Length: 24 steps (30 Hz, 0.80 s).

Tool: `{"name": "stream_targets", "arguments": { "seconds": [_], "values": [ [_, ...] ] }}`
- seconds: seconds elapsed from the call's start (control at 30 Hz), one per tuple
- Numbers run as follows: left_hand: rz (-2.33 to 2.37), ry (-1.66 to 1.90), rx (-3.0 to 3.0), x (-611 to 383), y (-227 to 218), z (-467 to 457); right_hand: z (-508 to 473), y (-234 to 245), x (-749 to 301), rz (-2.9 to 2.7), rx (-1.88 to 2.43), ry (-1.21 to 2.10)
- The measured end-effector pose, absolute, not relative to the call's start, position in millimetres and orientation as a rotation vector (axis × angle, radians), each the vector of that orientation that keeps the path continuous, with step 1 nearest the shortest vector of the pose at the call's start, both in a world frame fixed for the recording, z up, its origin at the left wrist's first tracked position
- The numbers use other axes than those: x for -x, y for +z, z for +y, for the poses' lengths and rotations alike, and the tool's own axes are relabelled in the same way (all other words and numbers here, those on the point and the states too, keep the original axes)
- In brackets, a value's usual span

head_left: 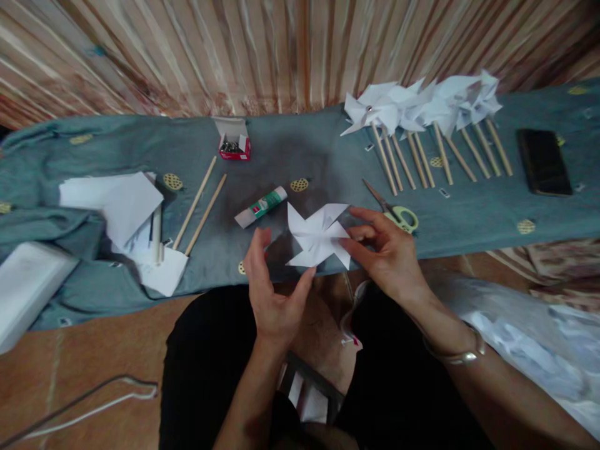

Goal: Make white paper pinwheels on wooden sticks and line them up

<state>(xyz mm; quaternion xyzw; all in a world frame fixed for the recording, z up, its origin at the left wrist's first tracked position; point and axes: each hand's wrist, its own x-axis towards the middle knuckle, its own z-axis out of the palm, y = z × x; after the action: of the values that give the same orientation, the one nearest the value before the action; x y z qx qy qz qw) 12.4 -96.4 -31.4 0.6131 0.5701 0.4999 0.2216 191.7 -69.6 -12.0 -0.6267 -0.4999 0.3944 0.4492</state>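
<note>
A white folded paper pinwheel (317, 237) is held just above the near edge of a grey-blue cloth (469, 206). My right hand (389, 253) pinches its right side with thumb and fingers. My left hand (272, 294) is cupped below its left side, fingertips touching the lower left point, fingers spread. A white glue stick (260, 207) lies just left of the pinwheel. Green-handled scissors (396, 212) lie right behind my right hand.
Several finished paper pinwheels on wooden sticks (422, 119) lie at the back right, next to a black phone (544, 161). A red box of pins (233, 145) stands open at the back. Two bare sticks (199, 203) and white paper sheets (122, 206) lie left.
</note>
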Motion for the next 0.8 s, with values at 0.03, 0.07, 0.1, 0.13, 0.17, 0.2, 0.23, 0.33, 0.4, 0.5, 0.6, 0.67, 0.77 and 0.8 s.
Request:
{"name": "stream_targets", "arguments": {
  "seconds": [0.03,0.07,0.1,0.13,0.17,0.2,0.23,0.33,0.4,0.5,0.6,0.67,0.77,0.8],
  "values": [
    [1.541,1.385,-1.613,-13.3,-30.7,-96.0,-69.7,-11.9,-191.9,-1.207,1.522,0.998],
    [1.499,1.385,-1.526,-14.4,-29.7,-95.5,-69.9,-11.8,-191.7,-1.182,1.5,1.023],
    [1.449,1.379,-1.437,-15.7,-28.4,-95.0,-70.3,-11.6,-191.2,-1.161,1.479,1.054],
    [1.395,1.366,-1.345,-17.1,-26.8,-94.4,-70.9,-11.3,-190.4,-1.145,1.456,1.085],
    [1.342,1.344,-1.251,-18.4,-24.8,-93.8,-71.7,-10.9,-189.3,-1.134,1.433,1.116],
    [1.292,1.318,-1.161,-19.7,-22.5,-93.1,-72.6,-10.2,-188.0,-1.128,1.41,1.142],
    [1.248,1.296,-1.078,-20.9,-20.1,-92.3,-73.6,-9.2,-186.6,-1.127,1.386,1.165],
    [1.154,1.29,-0.895,-23.9,-13.1,-90.0,-77.1,-4.9,-182.3,-1.138,1.323,1.214],
    [1.144,1.317,-0.829,-25.2,-9.8,-88.7,-79.7,-1.2,-180.3,-1.153,1.307,1.238],
    [1.182,1.328,-0.784,-25.9,-7.1,-87.4,-83.0,3.6,-179.0,-1.18,1.304,1.26],
    [1.188,1.316,-0.778,-26.3,-4.8,-87.5,-84.1,7.1,-179.0,-1.14,1.262,1.342],
    [1.186,1.304,-0.791,-27.5,-2.5,-87.8,-83.5,9.8,-179.4,-1.046,1.218,1.449],
    [1.175,1.285,-0.821,-31.0,1.9,-87.4,-81.9,15.6,-180.2,-0.898,1.167,1.584],
    [1.166,1.278,-0.833,-32.5,3.1,-87.0,-81.7,17.7,-180.6,-0.868,1.154,1.611]
  ]
}}
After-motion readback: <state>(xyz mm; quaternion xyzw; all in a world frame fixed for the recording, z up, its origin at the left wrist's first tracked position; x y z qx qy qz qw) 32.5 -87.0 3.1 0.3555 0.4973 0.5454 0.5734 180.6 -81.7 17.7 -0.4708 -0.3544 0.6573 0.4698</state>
